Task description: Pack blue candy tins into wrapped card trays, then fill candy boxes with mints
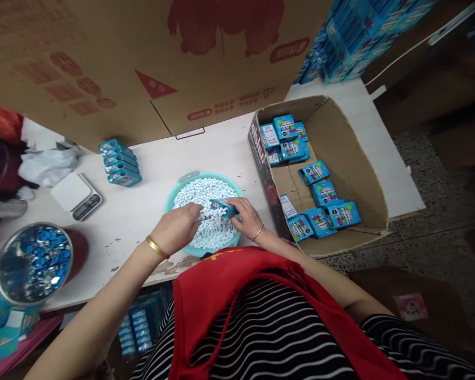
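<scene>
A turquoise basin (173, 196) full of small white candy pellets (209, 238) stands at the table's front edge. Over the pellets, my right hand (248, 217) is closed around a small blue candy box (230, 210), tilted with its end toward my left hand. My left hand (181, 226) is closed, fingers pinched together, on what looks like a small scoop bearing pellets (211, 212). Its handle is hidden by my fingers. The pellets lie right at the end of the blue box.
Right of the basin stands an open carton (342, 153) with several blue boxes (326, 193). To the left are a row of blue boxes (121, 164), a white scale (77, 196) and a metal bowl (3, 279) of blue-and-silver pieces. A large cardboard box (114, 63) blocks the back.
</scene>
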Tool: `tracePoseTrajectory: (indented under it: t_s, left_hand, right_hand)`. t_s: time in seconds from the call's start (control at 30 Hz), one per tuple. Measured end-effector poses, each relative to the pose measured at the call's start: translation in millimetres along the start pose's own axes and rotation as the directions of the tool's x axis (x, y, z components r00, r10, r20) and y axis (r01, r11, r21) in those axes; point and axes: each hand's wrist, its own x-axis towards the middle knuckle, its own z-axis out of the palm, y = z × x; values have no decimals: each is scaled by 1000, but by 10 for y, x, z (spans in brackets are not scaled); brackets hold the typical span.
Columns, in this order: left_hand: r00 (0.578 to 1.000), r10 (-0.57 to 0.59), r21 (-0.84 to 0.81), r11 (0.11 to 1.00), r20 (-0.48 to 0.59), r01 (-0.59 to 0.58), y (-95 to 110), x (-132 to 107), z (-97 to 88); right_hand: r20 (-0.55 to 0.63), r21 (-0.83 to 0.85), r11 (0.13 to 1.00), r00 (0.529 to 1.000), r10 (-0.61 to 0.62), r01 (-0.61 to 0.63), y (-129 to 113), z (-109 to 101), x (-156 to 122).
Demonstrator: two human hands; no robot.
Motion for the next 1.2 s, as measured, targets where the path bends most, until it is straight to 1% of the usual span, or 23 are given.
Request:
tracePoseTrajectory:
  t_s: [0.07, 0.13, 0.2, 0.27, 0.33, 0.4, 0.43, 0.5, 0.53, 0.57, 0.6, 0.63, 0.67, 0.73, 0.8, 0.87, 0.93, 1.03, 1.1, 1.13, 1.2]
  left_hand:
    - [998, -54, 127, 991, 45, 47, 149, -16, -136]
    - [995, -76, 223, 973, 69, 59, 291, -29, -243]
    - [994, -74, 282, 958, 82, 48, 411, -39, -322]
    - [995, -48, 306, 952, 90, 18, 477, -54, -374]
    - [997, -30, 299, 954, 77, 6, 440, -82, -384]
    - [998, -56, 256, 965, 22, 49, 264, -115, -313]
    - [996, -86, 217, 972, -10, 86, 126, -125, -231]
    - [987, -159, 114, 980, -38, 162, -205, -116, 42]
    - [982, -187, 60, 980, -21, 188, -370, -89, 227]
    - [977, -214, 13, 977, 24, 214, -514, -44, 435]
    - [972, -223, -52, 973, 70, 226, -625, 19, 655]
    - [973, -216, -134, 965, 86, 226, -695, 99, 872]
    - [976, -200, -174, 961, 88, 213, -723, 194, 1077]
    - [986, -154, -247, 954, 69, 167, -666, 409, 1417]
    - [993, -116, -304, 945, 32, 120, -525, 620, 1644]
    - [995, -95, -358, 930, -4, 88, -386, 781, 1773]
    - [996, -83, -405, 912, -31, 64, -306, 862, 1828]
    - [996, -58, -463, 886, -64, 22, -312, 809, 1794]
    - [995, -41, -495, 869, -93, -11, -366, 673, 1682]
    - [993, -31, -511, 859, -110, -30, -395, 585, 1596]
    - [990, -13, -532, 844, -143, -65, -439, 389, 1367]
  right_hand:
    - [9, 17, 1000, 1000, -4, 4, -5, 27, -17]
    - [16, 31, 1000, 1000, 0, -1, -5, 48, -34]
    - [22, 42, 999, 1000, 4, -5, -4, 66, -44]
    - [26, 53, 999, 1000, 7, -8, -3, 77, -48]
    - [25, 62, 998, 1000, 9, -10, 2, 73, -47]
    - [15, 66, 998, 1000, 23, -24, 20, 47, -47]
    - [6, 67, 997, 999, 38, -39, 34, 26, -48]
    - [-24, 66, 995, 997, 80, -78, 75, -33, -52]
    - [-41, 66, 993, 994, 101, -98, 98, -68, -55]
    - [-56, 66, 991, 991, 118, -114, 121, -104, -58]
    - [-67, 67, 990, 989, 130, -125, 142, -140, -61]
    - [-73, 67, 989, 988, 136, -131, 159, -174, -62]
    - [-75, 68, 989, 988, 138, -133, 170, -206, -62]
    - [-75, 71, 988, 987, 145, -140, 176, -259, -61]
    - [-84, 75, 984, 982, 167, -160, 162, -296, -60]
    - [-97, 82, 977, 974, 203, -195, 139, -319, -63]
    - [-102, 96, 968, 965, 240, -230, 119, -335, -67]
    - [-97, 111, 957, 955, 280, -269, 114, -353, -79]
    - [-97, 108, 954, 952, 290, -280, 128, -359, -90]
    - [-99, 103, 955, 952, 290, -280, 138, -358, -94]
    - [-109, 86, 961, 956, 272, -263, 157, -342, -98]
